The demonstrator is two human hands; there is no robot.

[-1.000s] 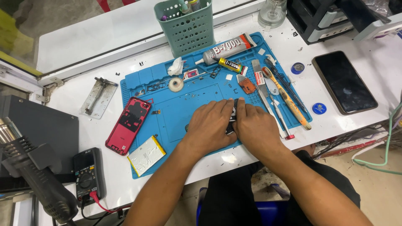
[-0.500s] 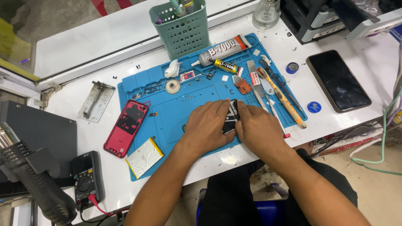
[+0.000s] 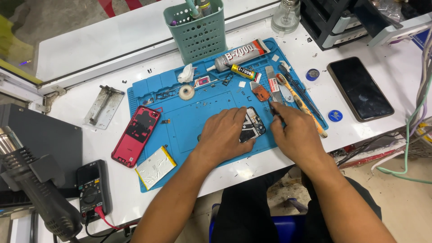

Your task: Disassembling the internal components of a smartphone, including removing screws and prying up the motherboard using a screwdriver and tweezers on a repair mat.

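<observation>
An opened phone (image 3: pixel 253 125) with its insides showing lies on a blue work mat (image 3: pixel 193 119). My left hand (image 3: pixel 223 136) rests flat on the phone's left part and holds it down. Just right of the phone, my right hand (image 3: pixel 296 133) pinches a thin dark tool (image 3: pixel 275 109), whose tip points up and away near the phone's top right corner. Several hand tools, one with an orange handle (image 3: pixel 300 100), lie on the mat right behind my right hand.
A red back cover (image 3: pixel 135 135) and a silver battery (image 3: pixel 155 167) lie on the mat's left. Behind are a tape roll (image 3: pixel 186 92), glue tubes (image 3: pixel 240 55) and a green basket (image 3: pixel 198 31). A black phone (image 3: pixel 360 87) lies right; a multimeter (image 3: pixel 92 189) and hot-air gun (image 3: pixel 40 198) sit left.
My hands were together over the phone. My right hand has drawn off to the right with the thin tool, so the phone's right half now shows. My left hand stays on it.
</observation>
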